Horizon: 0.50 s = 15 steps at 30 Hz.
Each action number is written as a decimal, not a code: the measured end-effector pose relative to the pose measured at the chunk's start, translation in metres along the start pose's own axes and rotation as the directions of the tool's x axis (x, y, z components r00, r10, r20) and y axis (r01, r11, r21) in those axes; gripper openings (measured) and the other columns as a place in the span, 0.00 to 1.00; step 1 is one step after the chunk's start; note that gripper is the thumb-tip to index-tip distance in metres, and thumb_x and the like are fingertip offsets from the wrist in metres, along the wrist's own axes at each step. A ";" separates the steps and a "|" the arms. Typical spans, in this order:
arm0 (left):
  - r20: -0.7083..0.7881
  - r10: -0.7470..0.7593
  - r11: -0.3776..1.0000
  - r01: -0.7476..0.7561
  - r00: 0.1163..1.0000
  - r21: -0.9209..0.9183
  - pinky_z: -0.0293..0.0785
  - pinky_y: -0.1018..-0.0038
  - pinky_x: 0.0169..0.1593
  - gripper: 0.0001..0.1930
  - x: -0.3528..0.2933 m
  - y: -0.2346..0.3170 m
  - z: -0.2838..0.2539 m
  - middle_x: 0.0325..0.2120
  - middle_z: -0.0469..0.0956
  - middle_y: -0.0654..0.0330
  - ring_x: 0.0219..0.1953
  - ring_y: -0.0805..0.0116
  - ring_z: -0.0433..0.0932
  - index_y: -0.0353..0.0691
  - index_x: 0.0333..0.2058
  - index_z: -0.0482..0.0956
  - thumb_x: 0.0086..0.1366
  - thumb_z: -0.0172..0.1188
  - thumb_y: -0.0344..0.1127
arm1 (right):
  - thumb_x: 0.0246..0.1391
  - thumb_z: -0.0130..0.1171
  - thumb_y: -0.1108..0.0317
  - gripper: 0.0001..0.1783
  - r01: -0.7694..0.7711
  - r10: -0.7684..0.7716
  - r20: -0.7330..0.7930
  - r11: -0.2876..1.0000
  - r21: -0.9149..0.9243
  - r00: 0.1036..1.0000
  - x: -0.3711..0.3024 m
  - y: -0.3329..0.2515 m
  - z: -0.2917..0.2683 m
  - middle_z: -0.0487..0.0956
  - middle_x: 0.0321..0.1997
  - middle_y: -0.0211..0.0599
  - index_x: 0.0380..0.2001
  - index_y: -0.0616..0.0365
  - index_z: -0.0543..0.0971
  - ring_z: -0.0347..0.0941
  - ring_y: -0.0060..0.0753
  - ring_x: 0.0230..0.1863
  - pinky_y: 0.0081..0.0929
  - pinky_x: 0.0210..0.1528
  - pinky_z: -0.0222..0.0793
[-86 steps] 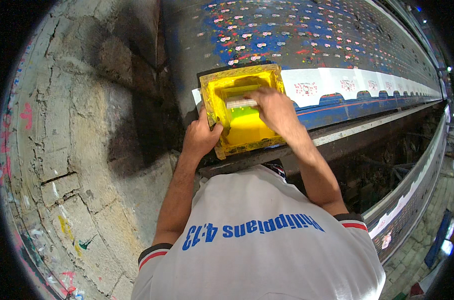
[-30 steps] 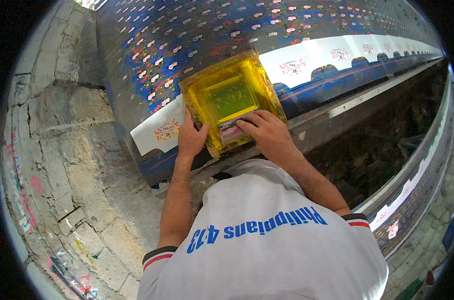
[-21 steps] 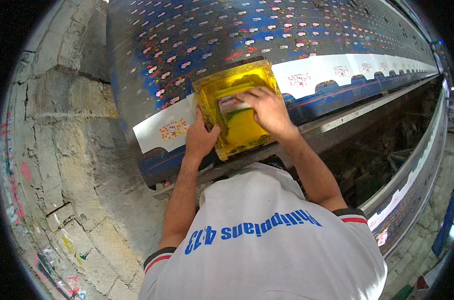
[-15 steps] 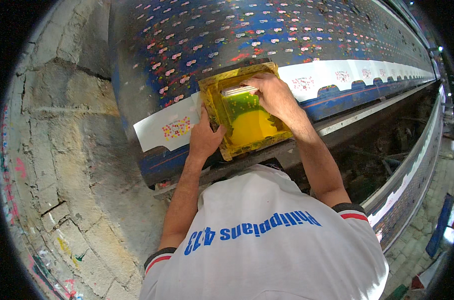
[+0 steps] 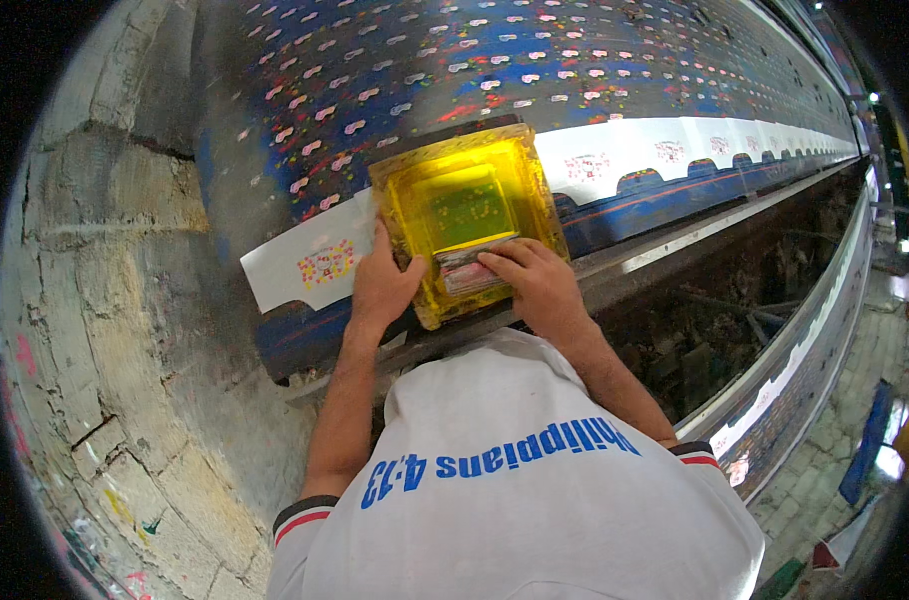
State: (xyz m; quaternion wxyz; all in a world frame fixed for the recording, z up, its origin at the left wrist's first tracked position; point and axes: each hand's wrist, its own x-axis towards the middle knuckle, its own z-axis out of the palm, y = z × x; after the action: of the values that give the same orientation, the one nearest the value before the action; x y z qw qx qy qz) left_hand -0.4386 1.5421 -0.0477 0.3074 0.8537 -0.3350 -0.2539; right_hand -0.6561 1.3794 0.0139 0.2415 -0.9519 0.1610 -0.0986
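A yellow-stained screen printing frame [image 5: 547, 200] lies over a row of white cut pieces on the long table. My left hand [image 5: 383, 287] grips its left side, thumb on the near part of the rim and fingers along the outer edge. Inside the frame, my right hand [image 5: 545, 287] is closed on a squeegee [image 5: 467, 272] at the near end of the mesh. Yellow ink coats the mesh [image 5: 470, 212], where a greenish dotted pattern shows through. Left of the frame, a white piece [image 5: 280, 275] bears a print of pink and yellow dots.
More printed white pieces [image 5: 625, 150] run along the table's near edge to the far right. The dark blue table top [image 5: 425, 95] carries many small prints and ink stains. A metal rail [image 5: 665, 255] borders it, with a dark gap beyond. A cracked wall [image 5: 105, 290] stands left.
My right hand has drawn the squeegee from the far end of the frame to the near end, moving the yellow ink with it. My left hand stays on the frame. The view has shifted slightly.
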 end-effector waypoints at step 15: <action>-0.063 0.046 0.998 -0.043 0.997 0.052 0.84 0.52 0.47 0.53 0.045 0.140 0.115 0.43 0.87 0.36 0.42 0.39 0.88 0.32 0.82 0.47 0.68 0.68 0.41 | 0.48 0.70 0.81 0.33 0.054 -0.054 -0.101 0.999 -0.005 0.993 -0.049 0.162 -0.086 0.79 0.64 0.41 0.60 0.52 0.84 0.77 0.52 0.65 0.48 0.65 0.79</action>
State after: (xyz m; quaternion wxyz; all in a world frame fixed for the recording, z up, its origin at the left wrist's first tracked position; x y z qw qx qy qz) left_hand -0.5413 1.3870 -0.0392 0.3019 0.8612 -0.3502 -0.2109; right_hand -0.7664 1.2250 0.0034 0.2291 -0.9499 0.1473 -0.1531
